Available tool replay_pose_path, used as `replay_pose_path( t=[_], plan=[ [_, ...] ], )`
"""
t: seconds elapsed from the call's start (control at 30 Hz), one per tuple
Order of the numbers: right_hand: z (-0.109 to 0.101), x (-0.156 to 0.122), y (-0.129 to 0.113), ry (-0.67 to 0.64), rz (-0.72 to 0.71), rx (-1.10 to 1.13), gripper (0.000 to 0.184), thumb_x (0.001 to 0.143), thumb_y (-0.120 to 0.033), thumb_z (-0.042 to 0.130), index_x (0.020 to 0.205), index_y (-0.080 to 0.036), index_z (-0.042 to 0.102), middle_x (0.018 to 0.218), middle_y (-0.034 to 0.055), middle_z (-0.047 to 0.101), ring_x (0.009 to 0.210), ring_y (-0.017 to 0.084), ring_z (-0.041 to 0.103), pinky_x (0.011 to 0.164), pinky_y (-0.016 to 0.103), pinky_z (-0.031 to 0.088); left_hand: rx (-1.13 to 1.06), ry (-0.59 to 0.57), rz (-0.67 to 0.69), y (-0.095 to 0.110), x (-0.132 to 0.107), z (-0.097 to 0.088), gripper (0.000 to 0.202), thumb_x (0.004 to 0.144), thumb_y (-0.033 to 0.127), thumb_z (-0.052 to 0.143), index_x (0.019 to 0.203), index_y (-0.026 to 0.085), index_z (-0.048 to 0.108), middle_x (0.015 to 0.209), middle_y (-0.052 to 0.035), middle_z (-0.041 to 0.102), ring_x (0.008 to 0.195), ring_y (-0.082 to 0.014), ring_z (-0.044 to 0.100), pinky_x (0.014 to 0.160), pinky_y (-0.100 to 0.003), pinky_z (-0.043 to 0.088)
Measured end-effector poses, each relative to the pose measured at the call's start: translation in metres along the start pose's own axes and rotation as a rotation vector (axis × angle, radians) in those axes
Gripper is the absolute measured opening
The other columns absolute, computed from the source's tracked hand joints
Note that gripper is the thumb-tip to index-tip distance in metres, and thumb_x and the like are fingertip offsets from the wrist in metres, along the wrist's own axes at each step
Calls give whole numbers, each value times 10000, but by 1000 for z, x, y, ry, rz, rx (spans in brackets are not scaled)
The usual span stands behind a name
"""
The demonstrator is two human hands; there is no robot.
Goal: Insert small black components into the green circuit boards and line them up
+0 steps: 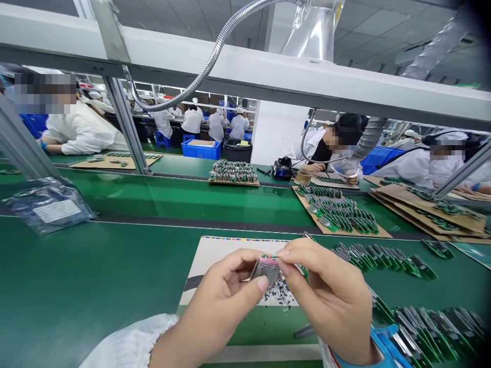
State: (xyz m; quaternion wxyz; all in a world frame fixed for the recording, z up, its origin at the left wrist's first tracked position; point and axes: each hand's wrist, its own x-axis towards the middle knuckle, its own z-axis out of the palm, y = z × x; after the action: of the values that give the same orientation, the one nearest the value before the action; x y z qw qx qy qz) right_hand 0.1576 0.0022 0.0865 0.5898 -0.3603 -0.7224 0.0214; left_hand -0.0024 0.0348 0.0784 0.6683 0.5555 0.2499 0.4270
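Head view: your left hand (220,301) and right hand (326,291) both have a firm grip on a small circuit board (265,271), held just above a white card (226,263), so keep your fingertips steady.

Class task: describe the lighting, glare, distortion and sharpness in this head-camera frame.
Head view: even overhead light, faint shadows; glare on the plastic bag and green belt; wide-angle distortion bows the white beam; the left hand and right hand look sharp.
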Motion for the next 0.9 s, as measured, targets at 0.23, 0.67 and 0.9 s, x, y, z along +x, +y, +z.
replay_pose_path(
  t=[0.23, 0.67, 0.9],
  plan=[
    [1, -3, -1, -21, -79, -16, 325, 861, 47, 543, 1024, -223, 624, 880, 27, 676, 820, 150, 636, 705, 293, 534, 0, 15, 44, 1, -1, 2, 84, 792, 240, 751, 845, 199, 699, 823, -15, 654, 773, -159, 573, 700, -261, 463],
    [8, 2, -1, 94, -129, -5, 379, 758, 80, 556, 910, -266, 525, 778, -7, 736, 747, 172, 696, 672, 314, 597, -72, -12, 69, 0, -3, 1, 90, 794, 231, 761, 853, 202, 700, 839, -19, 647, 788, -156, 568, 705, -258, 462],
    [5, 1, -2, 42, -173, -149, 353, 753, 86, 506, 801, -262, 474, 733, -11, 724, 738, 174, 712, 640, 303, 618, -119, -25, 54, 1, -3, 2, 94, 803, 202, 756, 888, 203, 718, 894, -29, 672, 850, -158, 599, 750, -242, 497]
  ],
)
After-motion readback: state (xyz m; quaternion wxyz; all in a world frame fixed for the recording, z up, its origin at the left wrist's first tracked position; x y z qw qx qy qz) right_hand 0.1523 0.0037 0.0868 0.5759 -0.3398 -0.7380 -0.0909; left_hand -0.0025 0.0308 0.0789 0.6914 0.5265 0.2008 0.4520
